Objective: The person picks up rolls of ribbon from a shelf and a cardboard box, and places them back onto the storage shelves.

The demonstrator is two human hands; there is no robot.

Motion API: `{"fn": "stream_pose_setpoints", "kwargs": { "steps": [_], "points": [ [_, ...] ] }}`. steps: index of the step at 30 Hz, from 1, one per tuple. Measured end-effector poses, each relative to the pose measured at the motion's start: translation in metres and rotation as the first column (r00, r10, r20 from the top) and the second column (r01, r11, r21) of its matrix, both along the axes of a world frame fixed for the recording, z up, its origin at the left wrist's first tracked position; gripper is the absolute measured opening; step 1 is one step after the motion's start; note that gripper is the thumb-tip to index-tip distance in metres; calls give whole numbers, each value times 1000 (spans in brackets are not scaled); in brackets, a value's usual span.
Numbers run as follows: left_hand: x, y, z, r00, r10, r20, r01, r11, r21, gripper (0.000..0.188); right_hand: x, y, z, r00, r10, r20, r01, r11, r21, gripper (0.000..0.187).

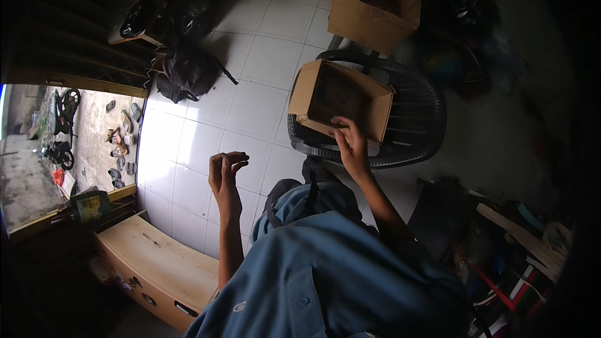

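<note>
An open cardboard box rests on the seat of a black plastic chair in front of me; its inside is dark, so the contents cannot be made out. My right hand is at the box's near edge with thumb and fingers apart, gripping nothing visible. Whether it touches the cardboard I cannot tell. Off to the left, my left hand is raised above the tiled floor. Its fingers are loosely bent and spaced, with nothing seen between them.
A second cardboard box stands beyond the chair. A black backpack lies on the tiles at left. Near me on the left is a wooden cabinet; shoes lie outside the doorway. Cluttered items fill the dark right side.
</note>
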State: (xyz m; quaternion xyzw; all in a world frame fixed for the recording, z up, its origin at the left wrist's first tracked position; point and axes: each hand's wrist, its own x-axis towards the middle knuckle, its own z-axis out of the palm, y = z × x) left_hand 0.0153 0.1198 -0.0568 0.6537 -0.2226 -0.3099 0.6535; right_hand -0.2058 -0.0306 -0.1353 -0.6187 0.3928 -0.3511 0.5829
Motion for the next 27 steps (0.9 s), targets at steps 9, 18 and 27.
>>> {"fn": "stream_pose_setpoints", "kwargs": {
  "steps": [9,18,27],
  "points": [
    [120,-125,-28,981,-185,-62,188,981,56,44,118,-80,-11,992,-101,70,95,993,75,26],
    [261,-282,-34,863,-498,-85,498,867,-24,18,247,-162,19,862,-461,213,367,855,366,31],
    [329,-426,-34,685,-725,-70,702,683,-199,9,288,-242,42,747,-643,167,577,753,317,37]
  ]
}}
